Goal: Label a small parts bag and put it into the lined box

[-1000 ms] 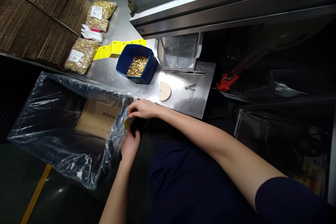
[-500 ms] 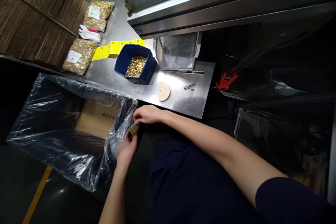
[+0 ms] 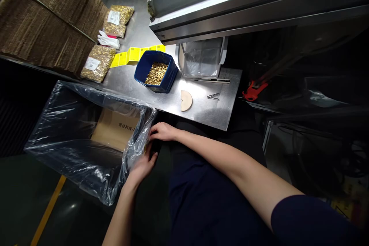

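Note:
A dark bin (image 3: 72, 123), lined with clear plastic film (image 3: 134, 152), stands below the table edge at the left. Both my hands are at its near right end wall. My left hand (image 3: 142, 167) lies against the lower part of that wall, thumb apart from the fingers. Just above, my right hand (image 3: 163, 131) touches the wall near the rim with bent, parted fingers. Between them shows a thin strip of a yellow label (image 3: 146, 148), seen edge-on and mostly hidden. Inside the bin lies a brown cardboard piece (image 3: 113, 128) with dark printed characters.
On the metal table (image 3: 207, 113) are a blue tub (image 3: 170, 75) of small brass parts, two bags of parts (image 3: 99, 63), yellow label sheets (image 3: 134, 54), a white glove (image 3: 108, 40), a half-round disc (image 3: 186, 100) and pliers (image 3: 213, 96). Stacked cardboard (image 3: 52, 19) stands left.
The yellow label, pinched between both hands before, is now at the bin wall and mostly hidden. My left thumb has moved apart from the fingers. The view has shifted slightly.

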A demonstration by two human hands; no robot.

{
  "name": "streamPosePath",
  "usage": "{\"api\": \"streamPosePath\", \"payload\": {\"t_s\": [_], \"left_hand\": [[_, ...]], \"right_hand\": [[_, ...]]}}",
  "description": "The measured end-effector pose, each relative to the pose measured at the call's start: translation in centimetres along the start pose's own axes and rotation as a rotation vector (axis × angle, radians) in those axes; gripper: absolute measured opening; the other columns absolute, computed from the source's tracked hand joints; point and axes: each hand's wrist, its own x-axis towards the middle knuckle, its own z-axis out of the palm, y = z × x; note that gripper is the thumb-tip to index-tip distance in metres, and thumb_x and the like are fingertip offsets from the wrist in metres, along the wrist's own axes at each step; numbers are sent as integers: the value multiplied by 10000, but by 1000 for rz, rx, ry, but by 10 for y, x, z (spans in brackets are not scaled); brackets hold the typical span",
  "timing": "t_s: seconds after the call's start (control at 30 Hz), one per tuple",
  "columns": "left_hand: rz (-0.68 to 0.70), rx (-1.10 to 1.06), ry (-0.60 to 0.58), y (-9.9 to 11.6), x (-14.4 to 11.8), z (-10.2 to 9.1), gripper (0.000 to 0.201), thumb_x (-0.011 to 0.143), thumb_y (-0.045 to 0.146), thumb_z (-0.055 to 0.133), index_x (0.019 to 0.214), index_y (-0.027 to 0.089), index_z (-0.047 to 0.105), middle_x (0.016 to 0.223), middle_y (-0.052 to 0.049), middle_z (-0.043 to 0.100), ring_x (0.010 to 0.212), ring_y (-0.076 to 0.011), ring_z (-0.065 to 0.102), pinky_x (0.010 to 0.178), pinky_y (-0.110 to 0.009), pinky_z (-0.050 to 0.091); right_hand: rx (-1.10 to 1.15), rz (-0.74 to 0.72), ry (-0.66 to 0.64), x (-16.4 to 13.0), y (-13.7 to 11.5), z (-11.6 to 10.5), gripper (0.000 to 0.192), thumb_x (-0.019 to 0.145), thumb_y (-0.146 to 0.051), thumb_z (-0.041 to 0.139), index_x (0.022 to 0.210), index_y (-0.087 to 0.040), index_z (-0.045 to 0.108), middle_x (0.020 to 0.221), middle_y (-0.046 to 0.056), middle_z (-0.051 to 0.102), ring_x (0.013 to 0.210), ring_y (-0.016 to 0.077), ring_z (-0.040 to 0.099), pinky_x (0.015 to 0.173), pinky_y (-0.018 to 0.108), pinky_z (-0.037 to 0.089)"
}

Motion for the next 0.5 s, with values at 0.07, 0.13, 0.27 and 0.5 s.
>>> {"api": "streamPosePath", "payload": {"t_s": [0.07,0.13,0.27,0.5], "left_hand": [[-21,-60,-43,0,-2,-2,640,960,429,469,1549,193,387,1296,-136,696,1147,-309,688,953,-394,540],[-30,-115,-83,3,-4,-4,680,971,448,451,1594,226,292,1172,-92,742,1000,-277,734,884,-372,560],[-57,-271,-130,11,-5,-7,751,954,460,474,1619,261,188,1030,-47,754,792,-245,734,788,-353,569],[-77,-278,-136,15,-2,-11,592,954,450,458,1491,205,407,916,-52,749,703,-243,715,708,-335,556]], "right_hand": [[-103,0,30,0,-1,0,125,948,-230,661,1031,-193,746,1077,27,770,980,151,702,803,207,479],[-223,-7,65,0,-5,-2,164,969,-192,590,1048,-202,733,1143,59,743,1056,188,669,807,249,490],[-430,-58,56,2,-15,-8,249,998,-145,471,974,-157,719,1144,134,718,1190,252,586,855,334,508],[-597,-95,-96,11,-26,-3,278,1000,-146,475,889,-144,730,953,129,767,883,222,708,674,309,520]]}}
